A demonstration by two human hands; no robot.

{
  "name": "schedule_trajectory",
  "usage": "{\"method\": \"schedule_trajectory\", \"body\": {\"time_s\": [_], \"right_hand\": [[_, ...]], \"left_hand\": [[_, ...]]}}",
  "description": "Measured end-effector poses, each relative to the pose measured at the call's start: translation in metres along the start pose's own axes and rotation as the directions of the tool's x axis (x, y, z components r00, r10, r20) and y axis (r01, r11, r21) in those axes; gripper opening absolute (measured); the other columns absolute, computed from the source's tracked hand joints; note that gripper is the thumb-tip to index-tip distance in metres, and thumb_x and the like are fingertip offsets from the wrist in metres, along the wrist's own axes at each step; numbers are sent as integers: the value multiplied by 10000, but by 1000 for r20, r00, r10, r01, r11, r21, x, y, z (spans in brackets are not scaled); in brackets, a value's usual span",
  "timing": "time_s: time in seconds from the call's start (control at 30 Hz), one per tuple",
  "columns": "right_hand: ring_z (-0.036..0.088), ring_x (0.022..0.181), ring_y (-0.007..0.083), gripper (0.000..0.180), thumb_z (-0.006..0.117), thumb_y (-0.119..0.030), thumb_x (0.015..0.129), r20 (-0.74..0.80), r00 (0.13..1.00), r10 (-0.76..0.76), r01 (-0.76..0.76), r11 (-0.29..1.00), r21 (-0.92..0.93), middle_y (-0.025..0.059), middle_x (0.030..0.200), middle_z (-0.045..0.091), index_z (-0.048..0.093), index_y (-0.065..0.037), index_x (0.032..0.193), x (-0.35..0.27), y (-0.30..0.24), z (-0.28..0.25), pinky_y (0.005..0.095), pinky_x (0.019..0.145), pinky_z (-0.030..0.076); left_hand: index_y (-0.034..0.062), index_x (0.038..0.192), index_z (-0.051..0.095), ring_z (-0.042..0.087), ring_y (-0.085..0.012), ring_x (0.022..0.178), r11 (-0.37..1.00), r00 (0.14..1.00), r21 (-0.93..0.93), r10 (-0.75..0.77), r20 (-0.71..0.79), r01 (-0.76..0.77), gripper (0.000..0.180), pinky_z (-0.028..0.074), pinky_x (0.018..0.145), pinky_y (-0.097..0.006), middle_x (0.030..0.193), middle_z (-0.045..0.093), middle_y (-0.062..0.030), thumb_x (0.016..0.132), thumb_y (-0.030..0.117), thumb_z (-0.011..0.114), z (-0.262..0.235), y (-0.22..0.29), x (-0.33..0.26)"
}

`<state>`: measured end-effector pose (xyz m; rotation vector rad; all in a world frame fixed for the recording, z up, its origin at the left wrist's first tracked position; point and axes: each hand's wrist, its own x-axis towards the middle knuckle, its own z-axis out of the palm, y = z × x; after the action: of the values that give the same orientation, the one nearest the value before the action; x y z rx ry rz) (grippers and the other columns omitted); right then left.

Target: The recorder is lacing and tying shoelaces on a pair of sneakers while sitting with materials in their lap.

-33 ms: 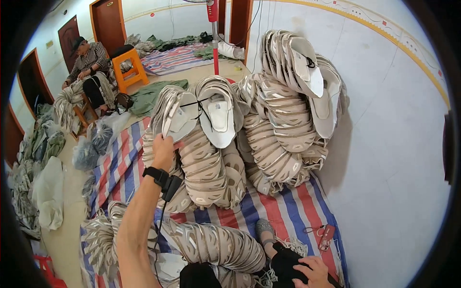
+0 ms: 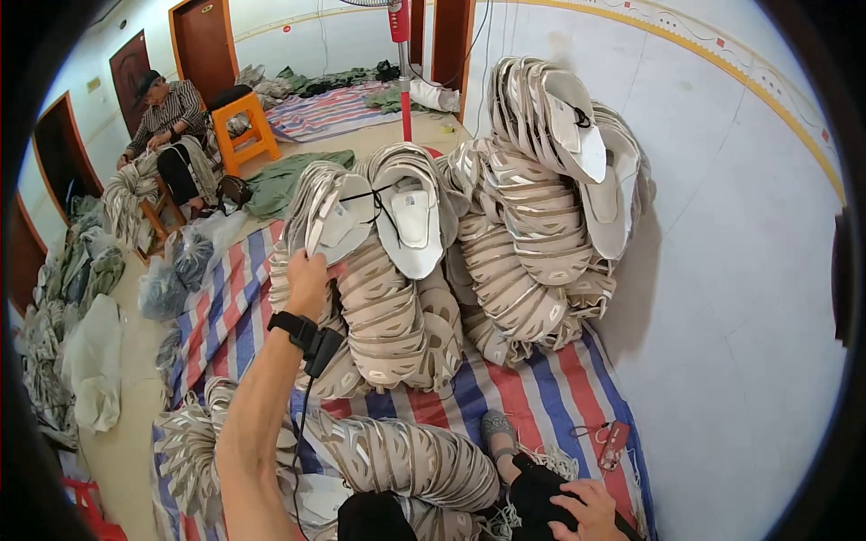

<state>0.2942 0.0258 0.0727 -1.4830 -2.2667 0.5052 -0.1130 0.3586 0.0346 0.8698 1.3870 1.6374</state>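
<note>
My left hand (image 2: 308, 275), with a black strap and device on its wrist, reaches up and pinches the lower edge of a white-lined beige shoe upper (image 2: 345, 216). That upper is the front one of a nested stack. Beside it stands a second stack, its front upper (image 2: 415, 225) showing a pale inner sole patch. A black cord (image 2: 382, 206) links the two front uppers. My right hand (image 2: 588, 514) rests on my black-clothed knee, fingers apart and holding nothing. Below my left forearm, a long row of nested uppers (image 2: 406, 460) lies on the striped sheet.
More stacked uppers (image 2: 541, 216) lean near the white wall (image 2: 722, 270). A striped sheet (image 2: 559, 388) covers the floor, with a small red object (image 2: 613, 446) on it. Plastic bags (image 2: 185, 261), a red fan stand (image 2: 403, 90) and an orange stool (image 2: 244, 131) lie beyond; a seated person (image 2: 171, 117) handles uppers.
</note>
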Motion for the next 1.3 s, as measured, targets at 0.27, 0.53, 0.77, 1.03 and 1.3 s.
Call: {"method": "schedule_trajectory", "body": {"time_s": [0.27, 0.53, 0.77, 1.03, 1.3], "right_hand": [[493, 942, 352, 338, 627, -156, 680, -28, 998, -52, 52, 998, 19, 172, 1049, 518, 555, -48, 992, 0, 4, 5, 415, 792, 413], [513, 867, 314, 335, 650, -230, 606, -59, 998, -35, 32, 998, -50, 122, 947, 546, 605, -60, 891, -3, 11, 14, 400, 721, 436], [509, 884, 324, 350, 673, -197, 597, -57, 993, -99, 95, 993, -76, 140, 955, 544, 597, -38, 900, 9, 0, 23, 397, 749, 439], [507, 889, 325, 351, 670, -194, 608, -30, 997, -69, 65, 990, -123, 141, 969, 538, 589, -37, 912, 2, 2, 11, 397, 729, 435], [508, 878, 323, 333, 654, -188, 622, -54, 992, -115, 111, 991, -76, 133, 973, 540, 590, -44, 916, 9, -2, 17, 399, 717, 441]], "left_hand": [[-109, 1043, 479, 585, -235, 851, 997, 994, 78, 10, 105, -18, 309, 539, 738, -320, 1042, 541, -151, 758, -36, 387, -19, 73, -68], [-60, 1174, 437, 576, -190, 936, 994, 963, 85, -83, 258, 63, 430, 540, 725, -326, 1097, 547, -123, 749, -9, 411, -98, 112, -191], [7, 1298, 313, 568, -192, 948, 981, 943, 126, -175, 284, 145, 548, 554, 691, -323, 1163, 491, -113, 767, -66, 430, -129, 2, -274], [13, 1260, 367, 610, -213, 823, 909, 877, 287, -382, 290, 301, 488, 553, 624, -305, 1092, 527, -122, 786, -101, 402, -188, -15, -278], [72, 1292, 363, 563, -229, 943, 920, 930, 344, -279, 239, 188, 552, 565, 658, -336, 1171, 487, -119, 773, -113, 384, -197, -51, -206]]}}
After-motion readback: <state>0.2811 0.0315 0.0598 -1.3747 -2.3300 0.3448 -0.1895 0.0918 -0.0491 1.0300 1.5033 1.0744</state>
